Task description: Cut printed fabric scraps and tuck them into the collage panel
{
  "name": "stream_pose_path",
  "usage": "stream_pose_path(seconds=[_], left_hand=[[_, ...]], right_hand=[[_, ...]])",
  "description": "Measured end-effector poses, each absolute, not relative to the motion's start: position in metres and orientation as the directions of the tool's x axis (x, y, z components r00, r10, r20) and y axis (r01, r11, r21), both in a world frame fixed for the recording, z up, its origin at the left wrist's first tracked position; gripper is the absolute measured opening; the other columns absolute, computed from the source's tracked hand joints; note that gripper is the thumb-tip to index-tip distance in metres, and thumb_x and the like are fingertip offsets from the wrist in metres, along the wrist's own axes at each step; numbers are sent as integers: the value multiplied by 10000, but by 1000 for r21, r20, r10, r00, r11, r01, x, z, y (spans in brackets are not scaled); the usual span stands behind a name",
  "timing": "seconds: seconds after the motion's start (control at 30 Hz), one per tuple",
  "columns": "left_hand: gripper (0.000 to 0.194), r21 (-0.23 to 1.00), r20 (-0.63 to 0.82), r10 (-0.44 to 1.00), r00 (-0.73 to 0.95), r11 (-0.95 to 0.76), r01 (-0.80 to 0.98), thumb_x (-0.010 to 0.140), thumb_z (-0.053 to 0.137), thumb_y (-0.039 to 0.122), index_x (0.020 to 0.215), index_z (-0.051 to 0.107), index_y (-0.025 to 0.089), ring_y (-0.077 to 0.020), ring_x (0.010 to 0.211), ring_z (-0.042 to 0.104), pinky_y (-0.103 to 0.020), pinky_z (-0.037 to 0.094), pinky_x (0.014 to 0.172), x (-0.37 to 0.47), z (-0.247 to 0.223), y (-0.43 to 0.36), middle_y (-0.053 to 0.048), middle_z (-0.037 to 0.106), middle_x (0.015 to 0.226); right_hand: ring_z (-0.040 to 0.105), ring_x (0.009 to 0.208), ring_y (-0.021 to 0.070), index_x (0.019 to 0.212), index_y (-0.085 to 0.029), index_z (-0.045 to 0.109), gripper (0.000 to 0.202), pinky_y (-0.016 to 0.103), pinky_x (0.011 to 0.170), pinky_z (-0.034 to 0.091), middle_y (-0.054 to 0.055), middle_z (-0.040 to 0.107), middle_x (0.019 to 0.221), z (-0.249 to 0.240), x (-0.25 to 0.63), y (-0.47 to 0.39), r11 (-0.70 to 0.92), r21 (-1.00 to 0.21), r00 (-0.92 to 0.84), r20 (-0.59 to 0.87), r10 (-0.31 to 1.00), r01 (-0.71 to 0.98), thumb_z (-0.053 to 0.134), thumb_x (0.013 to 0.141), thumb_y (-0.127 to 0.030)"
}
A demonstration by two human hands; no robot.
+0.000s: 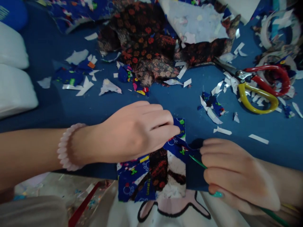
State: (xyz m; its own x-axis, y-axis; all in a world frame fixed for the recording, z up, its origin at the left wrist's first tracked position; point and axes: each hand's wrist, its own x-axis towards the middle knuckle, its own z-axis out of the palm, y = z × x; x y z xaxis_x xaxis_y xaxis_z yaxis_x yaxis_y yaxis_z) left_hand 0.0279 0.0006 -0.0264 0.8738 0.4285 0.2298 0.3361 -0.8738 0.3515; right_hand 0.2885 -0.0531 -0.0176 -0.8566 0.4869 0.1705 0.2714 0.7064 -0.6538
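A patchwork panel point(158, 170) of blue printed, dark floral and white cloth pieces hangs partly over the near table edge. My left hand point(142, 129), with a pale bead bracelet, lies over its upper part, the fingers closed on the blue cloth. What the fingertips pinch is mostly hidden. To the right of the panel, my right hand point(232, 173) is closed around a thin green pointed stick point(197, 161), whose tip points at the panel. A narrow blue edge of cloth stretches from the panel to the right fingertips; whether they grip it is hard to see.
Scissors point(246, 75) with red and yellow handles lie at the right beside rolls of tape point(265, 34). Crumpled floral cloth point(142, 41) and a pale piece point(196, 22) lie at the back. Paper and cloth scraps point(110, 87) are scattered about. White blocks point(14, 88) stand left.
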Motion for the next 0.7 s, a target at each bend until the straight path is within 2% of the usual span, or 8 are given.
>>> stream_pose_path(seconds=[0.1,0.23,0.47,0.7], left_hand=[[296,365,229,433,872,-868,336,1018,425,133,878,684,168,-157,725,604,-302,400,609,29,-27,1,-52,699,859],[302,363,224,428,876,-870,333,1018,403,137,905,680,172,-159,725,593,-303,402,621,29,-31,1,-50,698,869],[230,353,276,429,860,-878,324,1026,437,172,1103,654,182,-164,806,624,-304,441,696,26,-38,1,-40,706,931],[246,339,240,417,877,-882,326,1026,437,194,1125,661,175,-176,830,641,-317,477,725,26,-38,3,-50,713,959]], right_hand=[[397,609,152,667,-215,459,440,348,634,330,-10,415,636,-17,287,-53,678,-677,-842,159,516,288,287,1071,-236],[329,591,139,668,-211,431,429,337,613,314,-26,356,638,-18,285,-54,637,-717,-820,164,549,283,292,1072,-247],[324,618,146,671,-203,464,424,345,631,305,-19,392,639,-18,287,-56,705,-655,-838,198,509,273,301,1062,-207],[251,601,145,667,-202,443,414,343,568,249,-28,327,636,-17,286,-56,647,-723,-834,186,520,243,285,1050,-183]])
